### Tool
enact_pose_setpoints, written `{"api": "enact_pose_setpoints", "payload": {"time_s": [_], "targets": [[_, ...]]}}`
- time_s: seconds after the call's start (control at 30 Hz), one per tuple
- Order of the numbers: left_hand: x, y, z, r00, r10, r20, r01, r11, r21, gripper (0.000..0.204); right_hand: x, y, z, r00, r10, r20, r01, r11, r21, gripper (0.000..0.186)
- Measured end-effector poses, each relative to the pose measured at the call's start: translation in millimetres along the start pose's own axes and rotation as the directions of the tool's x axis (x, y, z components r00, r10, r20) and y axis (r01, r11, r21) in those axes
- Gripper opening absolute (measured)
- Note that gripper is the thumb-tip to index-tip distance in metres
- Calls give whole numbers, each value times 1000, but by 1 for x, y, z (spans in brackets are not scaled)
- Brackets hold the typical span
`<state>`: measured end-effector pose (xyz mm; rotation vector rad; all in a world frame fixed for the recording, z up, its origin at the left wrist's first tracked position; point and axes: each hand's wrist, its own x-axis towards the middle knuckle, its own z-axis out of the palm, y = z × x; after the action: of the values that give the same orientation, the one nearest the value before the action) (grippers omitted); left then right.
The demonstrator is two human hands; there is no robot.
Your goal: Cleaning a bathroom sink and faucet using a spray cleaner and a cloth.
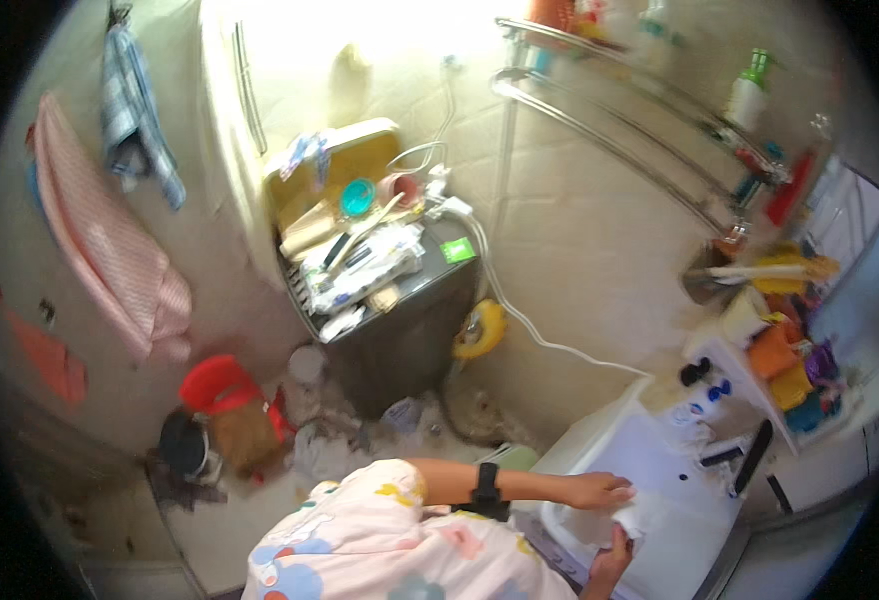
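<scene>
My left hand (595, 490), its wrist in a black band, reaches over the near edge of a white washbasin (685, 565). Below it is my right hand (610, 565), with its fingers closed and its thumb raised. A small white cloth-like piece (642, 514) is pinched between the two hands; blur and the white basin behind it hide its exact kind. Both hands are close together, nearly touching. On the basin's far ledge, near the tap, lie a black-handled item (753, 458) and small dark and blue caps (705, 375).
A grey washing machine (390, 350) stands ahead, its top piled with packets and a teal cup (357, 197). A white hose (520, 320) runs from there to the basin. Metal racks (630, 140) hang above. A red stool-like item (222, 385) and a bucket (188, 445) stand left.
</scene>
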<state>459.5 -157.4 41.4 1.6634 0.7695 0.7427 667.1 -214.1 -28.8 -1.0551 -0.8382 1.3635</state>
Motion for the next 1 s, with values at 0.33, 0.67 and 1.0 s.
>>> {"api": "enact_pose_setpoints", "payload": {"time_s": [0.33,0.67,1.0], "targets": [[-45,-17,3,986,-160,35,132,653,-746,48,-1,-2,50,889,356,289,-407,903,138,44],[-93,-10,0,954,-147,-262,-169,458,-873,41,-3,2,102,816,465,342,-545,817,189,39],[-81,-23,28,904,-352,-243,-44,488,-872,36,-6,10,96,783,509,356,-579,806,122,34]]}}
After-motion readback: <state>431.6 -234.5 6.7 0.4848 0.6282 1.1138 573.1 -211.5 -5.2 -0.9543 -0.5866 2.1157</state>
